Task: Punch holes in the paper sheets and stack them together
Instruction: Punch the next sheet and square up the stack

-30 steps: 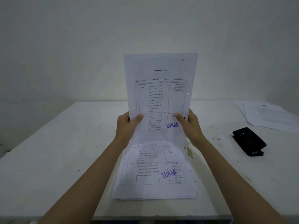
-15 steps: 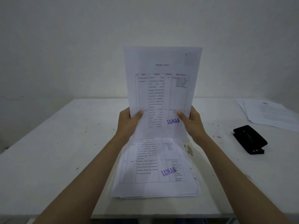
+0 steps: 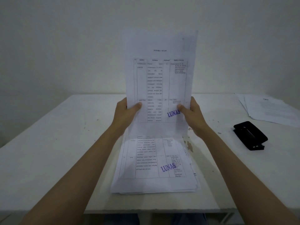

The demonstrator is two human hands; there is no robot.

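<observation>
I hold a printed sheet [image 3: 159,75] upright in front of me, above the table. It carries a table of text and a purple "LUNAS" stamp. My left hand [image 3: 125,114] grips its lower left edge, thumb on the front. My right hand [image 3: 191,116] grips its lower right edge the same way. Under my hands a stack of similar printed sheets [image 3: 154,164] lies flat near the table's front edge. A black hole punch [image 3: 250,135] rests on the table to the right, apart from both hands.
A second pile of white papers [image 3: 267,108] lies at the far right of the white table [image 3: 56,143], behind the punch. A plain white wall stands behind the table. Small stains mark the tabletop right of the stack.
Both hands have lifted the sheet a little higher and nearer to me. The stack, the punch and the far pile have not moved.
</observation>
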